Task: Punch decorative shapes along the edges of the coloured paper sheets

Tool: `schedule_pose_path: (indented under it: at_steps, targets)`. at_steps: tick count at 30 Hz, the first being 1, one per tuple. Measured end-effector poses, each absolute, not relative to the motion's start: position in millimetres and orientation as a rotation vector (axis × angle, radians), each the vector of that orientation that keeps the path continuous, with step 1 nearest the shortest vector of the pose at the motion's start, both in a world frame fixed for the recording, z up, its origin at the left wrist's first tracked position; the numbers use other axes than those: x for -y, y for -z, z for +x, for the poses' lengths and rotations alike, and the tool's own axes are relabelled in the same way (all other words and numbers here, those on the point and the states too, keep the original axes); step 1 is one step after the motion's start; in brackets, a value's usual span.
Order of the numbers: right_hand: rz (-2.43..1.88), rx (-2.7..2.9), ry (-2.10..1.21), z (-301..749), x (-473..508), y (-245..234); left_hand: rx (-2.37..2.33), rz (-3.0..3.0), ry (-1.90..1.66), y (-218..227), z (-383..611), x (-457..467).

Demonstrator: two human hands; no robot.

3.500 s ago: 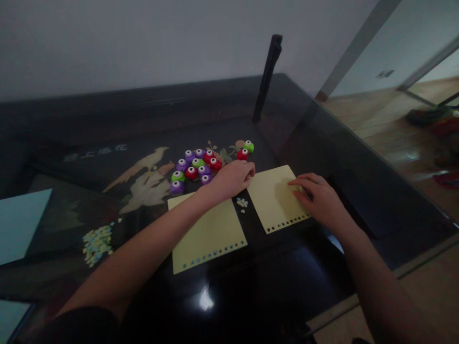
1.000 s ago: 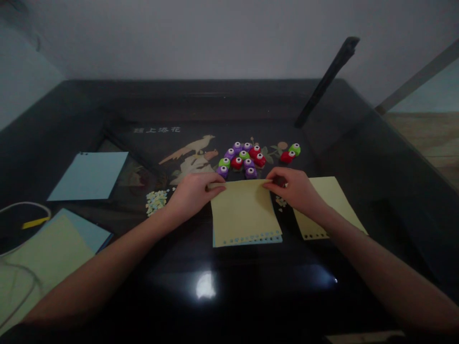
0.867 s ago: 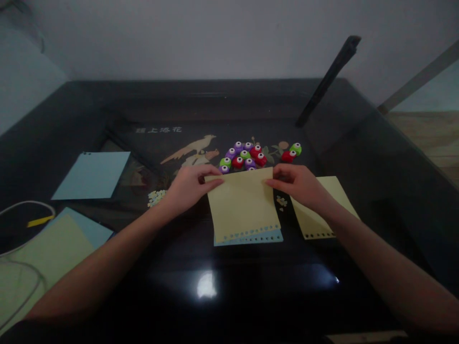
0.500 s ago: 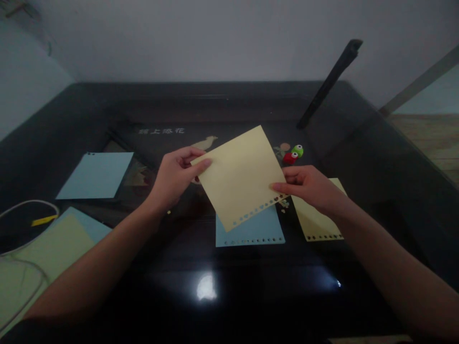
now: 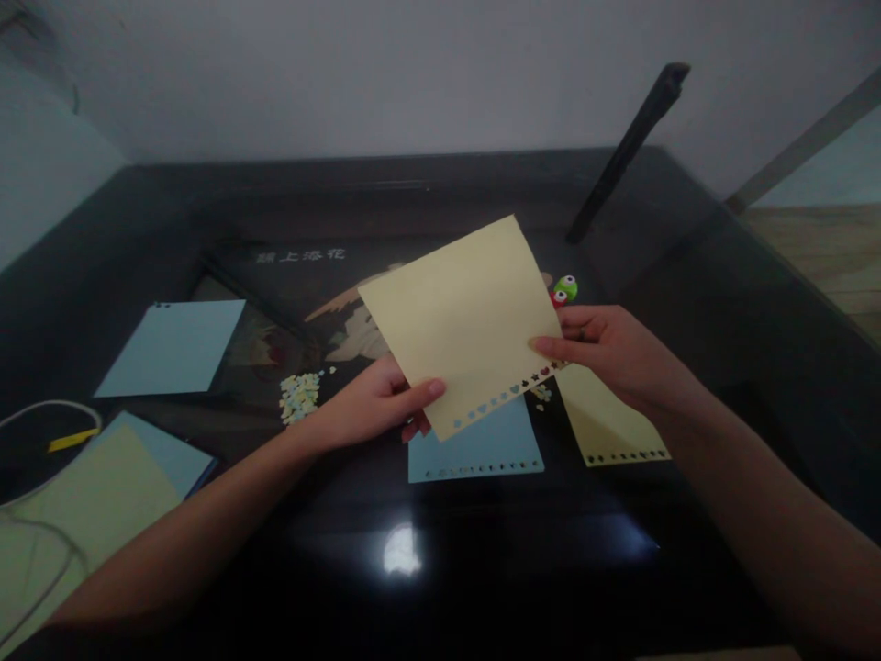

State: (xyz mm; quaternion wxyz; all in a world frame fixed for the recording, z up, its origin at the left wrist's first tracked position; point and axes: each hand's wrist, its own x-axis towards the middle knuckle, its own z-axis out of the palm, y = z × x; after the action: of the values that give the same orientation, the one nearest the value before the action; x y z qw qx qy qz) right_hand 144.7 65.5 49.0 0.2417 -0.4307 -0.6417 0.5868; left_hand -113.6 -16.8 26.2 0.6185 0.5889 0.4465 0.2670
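- I see the dark table (image 5: 289,560) spanning the frame.
- At centre, I have a tilted yellow sheet (image 5: 461,321), pinched by the left hand (image 5: 385,404) and right hand (image 5: 609,353).
- Lower centre: a partly covered blue sheet (image 5: 474,452).
- Left of centre: paper bits (image 5: 298,398).

tabletop (image 5: 496,588): glossy dark, bird inlay | centre: blue punched sheet (image 5: 482,448) | right: yellow punched sheet (image 5: 597,424), paper cutouts (image 5: 541,395) just beside | behind: green punch (image 5: 567,288), red punch (image 5: 558,299) | left: confetti heap (image 5: 298,397), blue sheet (image 5: 172,349), yellow-topped paper stack (image 5: 103,509)
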Motion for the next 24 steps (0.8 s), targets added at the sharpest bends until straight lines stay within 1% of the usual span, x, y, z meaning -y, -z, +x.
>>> schedule_pose_path:
  at_steps: [14, 24]
  targets:
    - [-1.153, 1.776, -1.570, 139.3, -62.4, -47.0, -0.983, 1.362, -0.393, -27.3, -107.4, 26.4]
    - [-1.151, 1.763, -1.558, 142.6, -63.3, -43.5, -1.040, 1.377, -0.445, -24.5, -106.4, 24.5]
